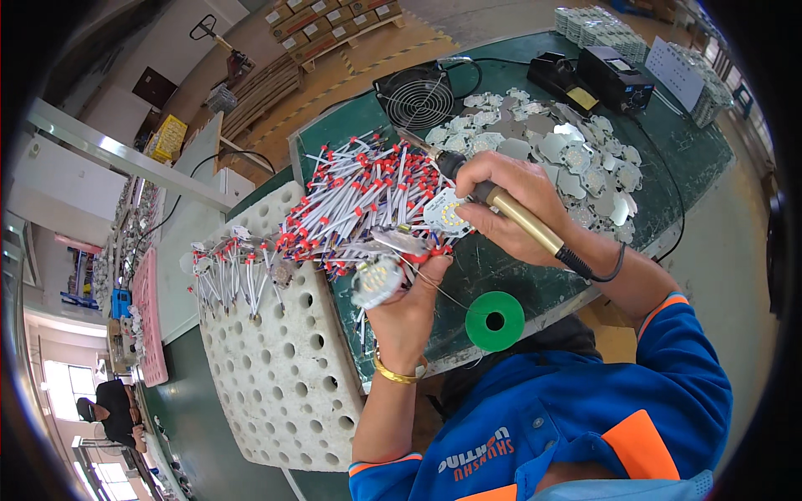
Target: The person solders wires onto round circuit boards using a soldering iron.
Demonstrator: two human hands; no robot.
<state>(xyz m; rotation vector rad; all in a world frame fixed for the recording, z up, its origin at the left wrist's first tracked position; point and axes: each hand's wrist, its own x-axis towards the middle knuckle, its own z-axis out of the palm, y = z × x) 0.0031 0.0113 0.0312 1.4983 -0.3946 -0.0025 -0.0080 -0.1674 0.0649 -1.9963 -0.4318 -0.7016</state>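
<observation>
My right hand (522,188) is closed around the gold-and-black handle of a soldering iron (524,220), whose tip points up and left over the wire pile. A white LED board (444,214) sits at its thumb and fingertips, seemingly pinched there. Below, my left hand (403,324) is closed on LED boards (376,282) with red-tipped wire ends by its thumb; its exact grip is partly hidden. Thin solder wire runs from beside that hand toward a green spool (511,311) at the bench edge. White wires with red ends (368,196) lie heaped just beyond.
Loose LED boards (576,167) are piled at the right. A fan (418,102) and a black soldering station (616,79) stand at the back of the green bench (668,179). Wired boards hang on a white perforated block (267,380) at left. Another person (113,411) sits far left.
</observation>
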